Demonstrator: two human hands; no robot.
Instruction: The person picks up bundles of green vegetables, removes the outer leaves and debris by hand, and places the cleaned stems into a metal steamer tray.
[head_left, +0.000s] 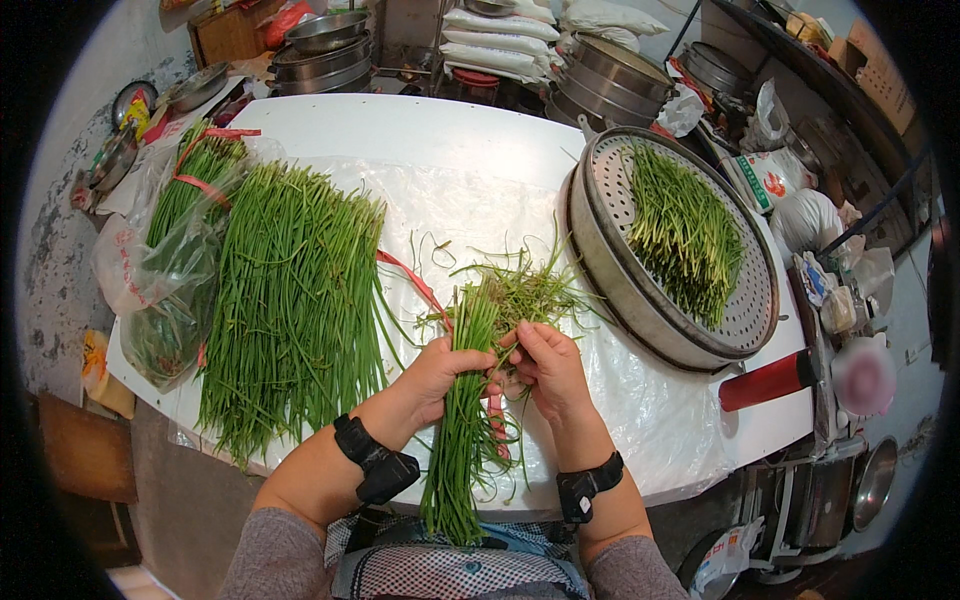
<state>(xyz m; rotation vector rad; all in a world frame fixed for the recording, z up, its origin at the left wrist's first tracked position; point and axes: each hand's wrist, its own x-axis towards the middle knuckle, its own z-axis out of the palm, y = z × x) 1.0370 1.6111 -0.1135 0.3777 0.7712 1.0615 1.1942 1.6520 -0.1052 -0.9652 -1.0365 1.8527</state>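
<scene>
My left hand (442, 375) is closed around a bunch of garlic chives (459, 450), whose green ends hang over the table's near edge. Just right of it, my right hand (546, 367) pinches thin stalks between thumb and fingers, beside the bunch. Beyond both hands lies a loose heap of chive trimmings (536, 291). A large pile of chives (292, 300) covers the left part of the plastic sheet (637, 405). At the right, more chives (686, 232) lie on a perforated metal steamer tray (754, 300). A red ribbon (412, 279) runs under the bunch.
Bagged chives (172, 285) lie at the table's left edge. A red thermos bottle (769, 381) lies on its side at the right. Stacked steamers (622, 79) and white sacks (499, 45) stand behind the white table (337, 124). A crowded shelf with plastic bags (806, 221) borders the right side.
</scene>
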